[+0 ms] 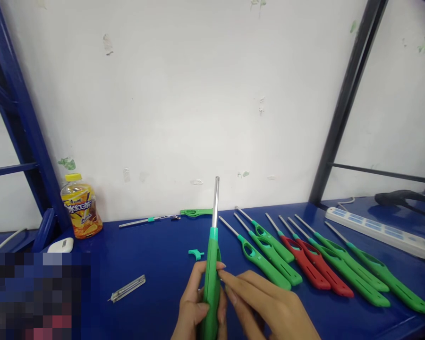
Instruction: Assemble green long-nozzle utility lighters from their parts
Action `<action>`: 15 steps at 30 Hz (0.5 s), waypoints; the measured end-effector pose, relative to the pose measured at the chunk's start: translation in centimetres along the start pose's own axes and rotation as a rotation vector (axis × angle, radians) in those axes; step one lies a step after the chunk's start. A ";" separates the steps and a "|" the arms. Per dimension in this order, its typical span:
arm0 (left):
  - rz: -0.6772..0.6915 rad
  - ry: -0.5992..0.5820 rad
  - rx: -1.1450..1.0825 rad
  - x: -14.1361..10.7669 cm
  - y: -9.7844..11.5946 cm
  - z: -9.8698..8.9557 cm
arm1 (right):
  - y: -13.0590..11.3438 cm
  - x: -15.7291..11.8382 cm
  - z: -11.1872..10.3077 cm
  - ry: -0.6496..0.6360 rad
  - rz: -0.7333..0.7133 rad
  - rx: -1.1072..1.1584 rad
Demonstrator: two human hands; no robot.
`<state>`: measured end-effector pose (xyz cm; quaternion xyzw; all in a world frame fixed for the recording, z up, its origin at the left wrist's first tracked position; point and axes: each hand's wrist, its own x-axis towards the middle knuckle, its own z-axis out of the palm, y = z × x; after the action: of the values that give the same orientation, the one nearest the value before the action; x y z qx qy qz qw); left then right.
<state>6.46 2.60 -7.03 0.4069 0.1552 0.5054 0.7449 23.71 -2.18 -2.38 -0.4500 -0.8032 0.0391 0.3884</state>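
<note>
My left hand [194, 307] is wrapped round the green body of a long lighter [211, 283], which stands upright with its metal tube pointing up. My right hand [265, 302] is closed at the lighter's right side, its fingertips against the body; whatever they pinch is too small to name. Left of the lighter lie a loose turquoise trigger [196, 254] and a clear tank [128, 288]. Behind them are a metal tube with wires [138, 222] and a green shell piece [194, 213], partly hidden by the held lighter.
Several green lighters [269, 269] and red lighters [304, 264] lie slanted on the blue table [156, 264] at right. A white power strip [378, 231] is beyond them. At left stand a drink bottle [81, 208] and a white case [61, 245]. A pale wall [184, 94] rises behind.
</note>
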 end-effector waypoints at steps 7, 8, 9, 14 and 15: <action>-0.002 -0.020 0.047 0.2 -0.6 -1.2 | 0.2 -0.1 0.4 0.046 -0.034 -0.032; -0.007 -0.015 0.048 0.2 -0.5 -1.2 | 0.2 -0.1 0.4 0.049 -0.036 -0.038; -0.013 -0.009 0.052 0.1 -0.3 -1.2 | 0.2 -0.1 0.4 0.052 -0.036 -0.044; -0.032 0.026 0.070 -0.3 0.1 -0.6 | 0.1 0.0 0.3 0.039 0.003 -0.039; -0.020 0.039 0.098 -0.5 0.1 -0.3 | 0.0 0.1 0.2 0.028 0.025 -0.020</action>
<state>5.96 2.33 -7.26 0.4311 0.1985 0.4976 0.7261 23.55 -2.06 -2.46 -0.4643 -0.7923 0.0297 0.3947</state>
